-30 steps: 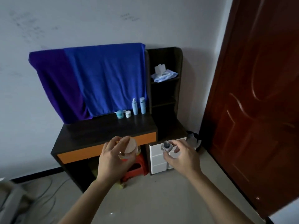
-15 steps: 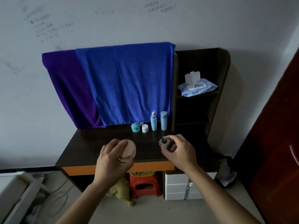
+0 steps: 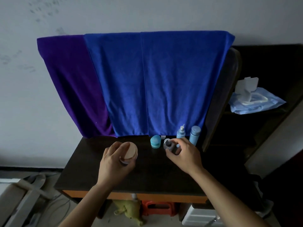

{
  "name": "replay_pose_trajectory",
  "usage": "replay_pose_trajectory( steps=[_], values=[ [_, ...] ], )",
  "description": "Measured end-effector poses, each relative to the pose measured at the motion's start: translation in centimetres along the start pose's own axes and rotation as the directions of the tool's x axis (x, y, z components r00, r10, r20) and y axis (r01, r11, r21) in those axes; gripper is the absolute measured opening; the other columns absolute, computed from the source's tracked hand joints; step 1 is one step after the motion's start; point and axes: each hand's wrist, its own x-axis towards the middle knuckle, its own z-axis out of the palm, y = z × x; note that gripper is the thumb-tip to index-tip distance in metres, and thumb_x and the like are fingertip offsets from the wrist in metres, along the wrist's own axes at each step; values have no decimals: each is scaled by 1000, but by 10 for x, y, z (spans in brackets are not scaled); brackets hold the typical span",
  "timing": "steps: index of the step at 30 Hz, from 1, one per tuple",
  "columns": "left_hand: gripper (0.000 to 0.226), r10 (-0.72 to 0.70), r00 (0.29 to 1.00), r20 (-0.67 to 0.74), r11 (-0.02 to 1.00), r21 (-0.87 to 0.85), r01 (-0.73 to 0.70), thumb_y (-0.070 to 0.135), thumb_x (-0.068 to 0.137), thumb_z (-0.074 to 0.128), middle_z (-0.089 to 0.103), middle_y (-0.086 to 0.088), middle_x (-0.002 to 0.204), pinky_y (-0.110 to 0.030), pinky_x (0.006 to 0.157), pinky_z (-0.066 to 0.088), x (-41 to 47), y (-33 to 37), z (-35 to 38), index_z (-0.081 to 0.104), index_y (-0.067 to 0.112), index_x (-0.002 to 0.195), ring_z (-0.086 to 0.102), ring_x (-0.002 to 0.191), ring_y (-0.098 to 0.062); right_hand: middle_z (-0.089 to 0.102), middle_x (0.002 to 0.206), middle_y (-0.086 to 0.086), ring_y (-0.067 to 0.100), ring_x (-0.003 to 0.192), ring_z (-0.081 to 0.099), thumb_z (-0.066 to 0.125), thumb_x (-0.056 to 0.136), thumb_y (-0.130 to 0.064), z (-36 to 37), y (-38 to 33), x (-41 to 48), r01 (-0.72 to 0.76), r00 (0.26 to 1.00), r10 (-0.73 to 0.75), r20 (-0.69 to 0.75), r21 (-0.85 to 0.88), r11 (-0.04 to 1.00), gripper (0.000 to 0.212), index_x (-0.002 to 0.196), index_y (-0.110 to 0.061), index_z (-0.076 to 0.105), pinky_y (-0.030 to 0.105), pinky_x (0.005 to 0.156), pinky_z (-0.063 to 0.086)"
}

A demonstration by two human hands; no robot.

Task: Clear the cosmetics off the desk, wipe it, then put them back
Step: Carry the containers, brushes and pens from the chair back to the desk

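My left hand (image 3: 114, 163) holds a round jar with a pale wooden lid (image 3: 130, 152) above the middle of the dark desk (image 3: 147, 176). My right hand (image 3: 184, 154) grips a small dark bottle (image 3: 169, 145) over the back of the desk. Behind it stand a teal round jar (image 3: 155, 141), a light blue pump bottle (image 3: 180, 132) and a light blue capped bottle (image 3: 194, 135). A small white jar seen earlier is hidden behind the dark bottle.
Blue (image 3: 157, 82) and purple (image 3: 72, 82) towels hang behind the desk. A dark shelf unit (image 3: 262, 128) at the right holds a wipes pack (image 3: 254, 100). Under the desk are a red stool (image 3: 158, 208), a yellow plush toy (image 3: 129, 210) and white drawers (image 3: 200, 217).
I have come closer to the desk. Both hands have moved forward over the desktop with the jar and the dark bottle; the right hand now reaches the row of cosmetics at the back.
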Motion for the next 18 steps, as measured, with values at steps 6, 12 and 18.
replay_pose_trajectory(
  steps=[6, 12, 18],
  values=[
    [62, -25, 994, 106, 996, -77, 33, 42, 68, 80, 58, 5, 127, -25, 85, 43, 83, -97, 33, 62, 29, 127, 48, 105, -11, 59, 89, -19, -8, 68, 60, 65, 70, -59, 89, -7, 70, -243, 970, 243, -9, 1, 970, 37, 98, -35, 67, 5, 60, 41],
    [63, -7, 970, 245, 996, -89, 30, 34, 65, 84, 58, 6, 126, -29, 86, 46, 123, -167, 87, 64, 28, 125, 51, 104, -15, 66, 97, -8, 10, 80, 66, 75, 74, -46, 170, 13, 86, -385, 920, 390, 45, -84, 919, 37, 104, -25, 72, 19, 72, 45],
    [59, -34, 947, 319, 993, -99, 69, 29, 63, 83, 64, -1, 122, -36, 87, 50, 127, -206, 156, 68, 19, 120, 58, 99, -28, 71, 90, 5, 22, 86, 69, 77, 80, -30, 246, 27, 84, -401, 909, 412, 67, -138, 906, 32, 108, -14, 73, 27, 74, 50]
  ],
)
